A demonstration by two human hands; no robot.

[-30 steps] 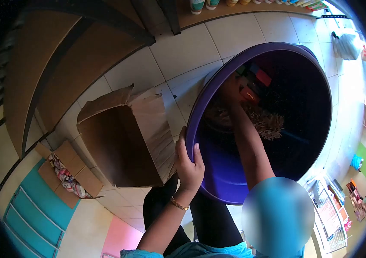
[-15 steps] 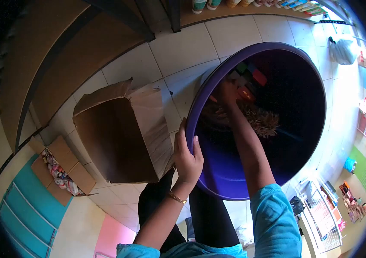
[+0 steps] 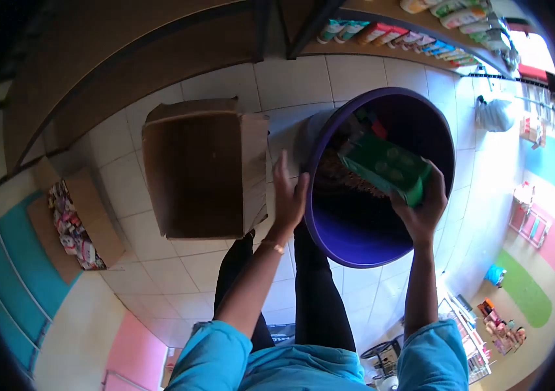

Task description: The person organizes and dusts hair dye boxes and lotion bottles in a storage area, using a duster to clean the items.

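My right hand (image 3: pixel 425 201) grips the near end of a green box (image 3: pixel 387 163), held over the mouth of a large purple tub (image 3: pixel 349 253). Inside the tub lie a tan, fringed item (image 3: pixel 355 174), partly covered by the box, and a few small coloured things in shadow. My left hand (image 3: pixel 288 199) is off the tub's left rim, fingers apart and holding nothing. It hovers between the tub and an open cardboard box (image 3: pixel 254 171). The cardboard box's dark inside shows no contents that I can make out.
A shelf (image 3: pixel 382 23) with rows of bottles runs along the back. At far left stands a carton (image 3: pixel 98 215) of packaged goods. A tied white plastic bag (image 3: pixel 496 114) sits on the tiled floor at right.
My right hand has come up from deep inside the tub with the green box. My left hand has let go of the tub's rim and opened. The camera view has shifted.
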